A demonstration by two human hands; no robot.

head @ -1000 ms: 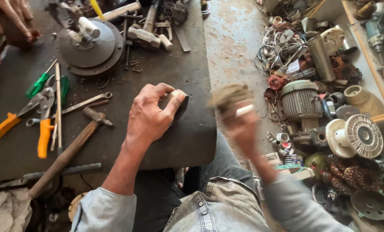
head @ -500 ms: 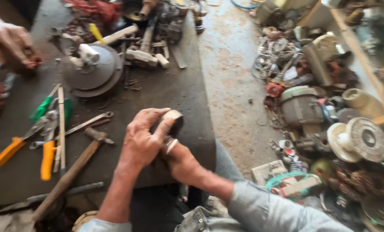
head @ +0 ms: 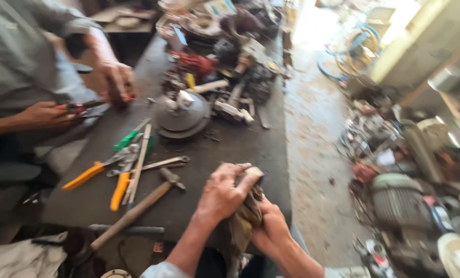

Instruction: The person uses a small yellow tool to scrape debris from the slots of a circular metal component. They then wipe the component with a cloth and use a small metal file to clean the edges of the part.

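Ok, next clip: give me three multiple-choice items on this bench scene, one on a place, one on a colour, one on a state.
1. Where does the wooden-handled hammer lie?
A. on the dark bench, left of the person's hands
B. on the floor by the motors
C. in the co-worker's lap

2. What colour are the pliers' handles?
A. blue
B. orange
C. white

3. What are the person's left hand and right hand doing?
A. resting flat and empty
B. both closed round a brownish rag
C. gripping the hammer

Answers: 1 A, the hammer rests on the bench beside the pliers; 2 B, both handles show orange; 3 B, the rag is bunched between both hands at the bench edge.
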